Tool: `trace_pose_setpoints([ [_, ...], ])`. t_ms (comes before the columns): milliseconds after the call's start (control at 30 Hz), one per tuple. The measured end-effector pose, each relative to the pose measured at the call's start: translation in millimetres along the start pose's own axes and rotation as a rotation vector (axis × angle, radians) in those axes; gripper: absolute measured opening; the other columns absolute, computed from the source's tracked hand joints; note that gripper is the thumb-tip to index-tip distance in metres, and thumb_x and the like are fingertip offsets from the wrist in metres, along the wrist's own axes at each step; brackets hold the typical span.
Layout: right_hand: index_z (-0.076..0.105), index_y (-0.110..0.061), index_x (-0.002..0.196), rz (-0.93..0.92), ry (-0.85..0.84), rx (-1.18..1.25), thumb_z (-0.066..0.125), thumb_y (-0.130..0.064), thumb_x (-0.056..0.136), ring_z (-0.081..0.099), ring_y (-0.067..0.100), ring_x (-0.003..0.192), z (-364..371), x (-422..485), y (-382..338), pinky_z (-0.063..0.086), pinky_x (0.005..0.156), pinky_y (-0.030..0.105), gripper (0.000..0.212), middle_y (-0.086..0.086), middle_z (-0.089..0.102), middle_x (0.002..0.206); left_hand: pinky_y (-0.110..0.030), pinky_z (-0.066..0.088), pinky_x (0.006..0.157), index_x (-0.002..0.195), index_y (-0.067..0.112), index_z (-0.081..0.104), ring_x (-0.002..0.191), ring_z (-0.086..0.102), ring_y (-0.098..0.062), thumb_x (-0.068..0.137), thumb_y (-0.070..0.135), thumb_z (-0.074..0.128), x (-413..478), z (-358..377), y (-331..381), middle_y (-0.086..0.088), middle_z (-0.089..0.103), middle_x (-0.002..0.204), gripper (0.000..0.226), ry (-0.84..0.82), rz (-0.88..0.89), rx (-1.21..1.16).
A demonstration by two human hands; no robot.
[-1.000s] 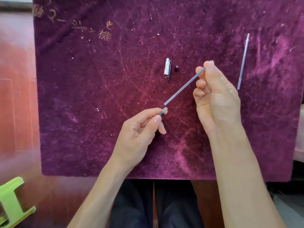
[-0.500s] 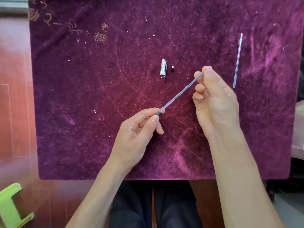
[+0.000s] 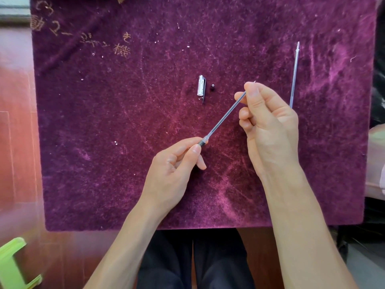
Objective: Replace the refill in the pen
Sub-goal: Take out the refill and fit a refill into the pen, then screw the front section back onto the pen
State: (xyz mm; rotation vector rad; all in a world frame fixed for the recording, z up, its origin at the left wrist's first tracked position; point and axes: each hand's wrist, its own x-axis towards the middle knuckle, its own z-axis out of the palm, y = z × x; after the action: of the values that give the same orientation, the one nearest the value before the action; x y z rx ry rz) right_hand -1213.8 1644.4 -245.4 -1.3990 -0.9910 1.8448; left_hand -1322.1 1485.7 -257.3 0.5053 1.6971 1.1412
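Note:
My left hand (image 3: 173, 165) pinches the dark end of the pen barrel (image 3: 203, 142), most of which is hidden in my fingers. My right hand (image 3: 266, 122) grips a thin clear refill (image 3: 226, 115) by its upper end. The refill slants down-left and its lower end meets the mouth of the barrel. A second refill (image 3: 294, 75) lies by itself on the purple cloth (image 3: 104, 122), just right of my right hand. The silver pen cap (image 3: 201, 86) with its clip and a tiny black part (image 3: 212, 86) lie above my hands.
The purple velvet cloth covers a reddish wooden table (image 3: 18, 142). A green plastic object (image 3: 12, 265) sits at the lower left corner. Gold embroidered characters (image 3: 83, 32) mark the cloth's upper left. My dark-trousered legs (image 3: 193, 263) are below the table edge.
The refill's lower end has closed the gap to the barrel mouth in my left hand. My right hand has shifted slightly down and left along with it.

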Motion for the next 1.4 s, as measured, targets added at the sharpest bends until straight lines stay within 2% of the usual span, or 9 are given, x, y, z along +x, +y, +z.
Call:
trace_pose_setpoints([
  [167, 0.082, -0.021, 0.099, -0.035, -0.024, -0.092, 0.076, -0.027, 0.099, 0.054, 0.005, 0.064, -3.7, -1.2, 5.0, 0.043, 0.055, 0.015, 0.008, 0.001, 0.071, 0.088, -0.003, 0.041, 0.055, 0.120, 0.019, 0.073, 0.050, 0.053, 0.006, 0.106, 0.018, 0.051, -1.2, -0.3, -2.1, -0.003, 0.070, 0.074, 0.026, 0.007, 0.013, -0.010],
  [300, 0.084, -0.024, 0.099, -0.026, -0.051, -0.157, 0.078, -0.033, 0.096, 0.052, 0.003, 0.062, -7.1, -3.8, 12.2, 0.043, 0.055, 0.014, 0.011, -0.006, 0.062, 0.074, -0.002, 0.040, 0.055, 0.120, 0.020, 0.073, 0.049, 0.050, 0.004, 0.106, 0.020, 0.051, -0.9, 0.6, -3.4, -0.003, 0.070, 0.074, 0.026, 0.016, 0.018, -0.026],
  [533, 0.084, -0.020, 0.103, 0.008, -0.199, -0.284, 0.077, -0.031, 0.097, 0.044, 0.004, 0.056, -8.7, -19.5, 20.2, 0.039, 0.050, 0.015, 0.015, -0.017, 0.055, 0.060, -0.026, 0.036, 0.046, 0.123, 0.020, 0.071, 0.051, 0.041, -0.020, 0.107, 0.019, 0.051, -2.2, 1.0, -0.8, -0.003, 0.071, 0.075, 0.026, 0.037, 0.008, -0.074],
  [733, 0.085, -0.021, 0.103, 0.033, -0.260, -0.333, 0.075, -0.027, 0.099, 0.035, 0.007, 0.050, -8.3, -30.7, 23.7, 0.032, 0.044, 0.019, 0.012, -0.019, 0.054, 0.052, -0.037, 0.033, 0.045, 0.125, 0.018, 0.070, 0.050, 0.042, -0.021, 0.107, 0.016, 0.051, -2.9, 1.7, 0.0, -0.002, 0.070, 0.073, 0.027, 0.044, 0.024, -0.092],
  [1067, 0.085, -0.023, 0.106, 0.062, -0.301, -0.344, 0.074, -0.029, 0.100, 0.034, 0.008, 0.049, -9.5, -34.4, 30.2, 0.031, 0.043, 0.021, 0.014, -0.019, 0.054, 0.052, -0.040, 0.034, 0.044, 0.125, 0.020, 0.071, 0.050, 0.042, -0.023, 0.107, 0.017, 0.051, -2.8, 1.1, -0.1, -0.001, 0.070, 0.074, 0.027, 0.046, 0.030, -0.083],
  [1167, 0.085, -0.025, 0.107, 0.115, -0.385, -0.344, 0.076, -0.032, 0.098, 0.029, 0.014, 0.052, -13.3, -31.3, 26.3, 0.028, 0.042, 0.023, 0.015, -0.015, 0.048, 0.056, -0.034, 0.035, 0.043, 0.125, 0.020, 0.071, 0.050, 0.043, -0.020, 0.107, 0.016, 0.051, -2.6, 0.3, 0.2, -0.002, 0.070, 0.074, 0.028, 0.041, 0.030, -0.096],
  [1233, 0.085, -0.027, 0.107, 0.124, -0.422, -0.371, 0.079, -0.037, 0.093, 0.034, 0.007, 0.051, -16.8, -25.0, 18.1, 0.030, 0.042, 0.018, 0.019, -0.018, 0.053, 0.059, -0.022, 0.037, 0.044, 0.124, 0.020, 0.071, 0.050, 0.044, -0.014, 0.107, 0.016, 0.051, -1.7, -0.6, 1.3, -0.002, 0.070, 0.075, 0.027, 0.040, 0.030, -0.107],
  [1300, 0.084, -0.028, 0.107, 0.062, -0.328, -0.409, 0.081, -0.038, 0.089, 0.049, -0.003, 0.051, -18.2, -13.8, 10.2, 0.037, 0.046, 0.010, 0.021, -0.022, 0.063, 0.063, -0.016, 0.040, 0.047, 0.120, 0.022, 0.071, 0.050, 0.046, -0.009, 0.107, 0.018, 0.050, 0.0, -2.0, 3.6, -0.003, 0.071, 0.076, 0.025, 0.044, 0.026, -0.127],
  [1400, 0.083, -0.030, 0.103, -0.137, -0.132, -0.548, 0.081, -0.031, 0.092, 0.053, -0.003, 0.057, -11.3, 7.4, 3.6, 0.043, 0.055, 0.010, 0.011, -0.018, 0.066, 0.071, -0.018, 0.042, 0.050, 0.116, 0.024, 0.069, 0.051, 0.047, -0.007, 0.106, 0.018, 0.051, 4.7, -3.8, 7.9, -0.002, 0.072, 0.077, 0.022, 0.057, 0.040, -0.163],
])
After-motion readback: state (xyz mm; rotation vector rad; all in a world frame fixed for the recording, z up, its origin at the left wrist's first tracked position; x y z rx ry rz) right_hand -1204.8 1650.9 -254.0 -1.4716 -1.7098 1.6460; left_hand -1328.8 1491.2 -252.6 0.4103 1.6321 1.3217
